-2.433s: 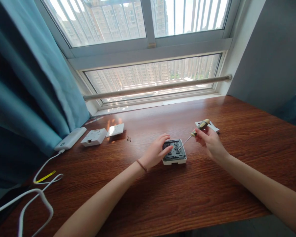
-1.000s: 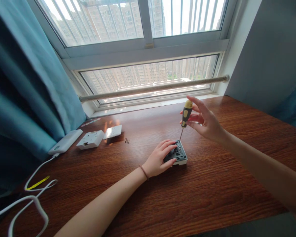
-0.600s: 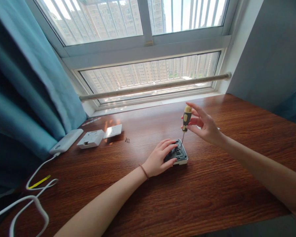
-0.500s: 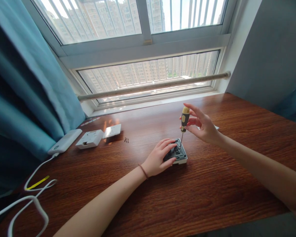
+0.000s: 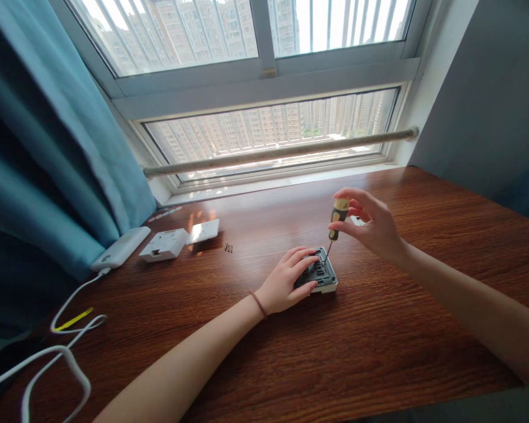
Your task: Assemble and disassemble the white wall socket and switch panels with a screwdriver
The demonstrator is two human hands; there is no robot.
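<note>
On the desk lies a square white device [image 5: 325,282] with a dark grey, moulded upper face. My left hand [image 5: 284,279] presses on its left side, fingers over the top and thumb along the near edge, covering part of it. My right hand [image 5: 372,226] grips a yellow and dark grey screwdriver [image 5: 337,220] by the handle. Its shaft slants down to the left, and the tip touches the grey face near the middle. Whether a screw sits under the tip is too small to tell. Several small screws [image 5: 228,248] lie farther left on the desk.
At the back left are a white box [image 5: 164,245], a white plate [image 5: 203,231] and a white power bank [image 5: 121,249] with a white cable [image 5: 64,299]. A yellow strip [image 5: 74,319] lies by the cable. Behind my right hand, a white piece [image 5: 357,220] is partly hidden. A window [image 5: 264,141] borders the desk [image 5: 291,364].
The screwdriver now leans more to the right, and my right hand has shifted right with it. My left hand stays on the device. The whole view has moved slightly.
</note>
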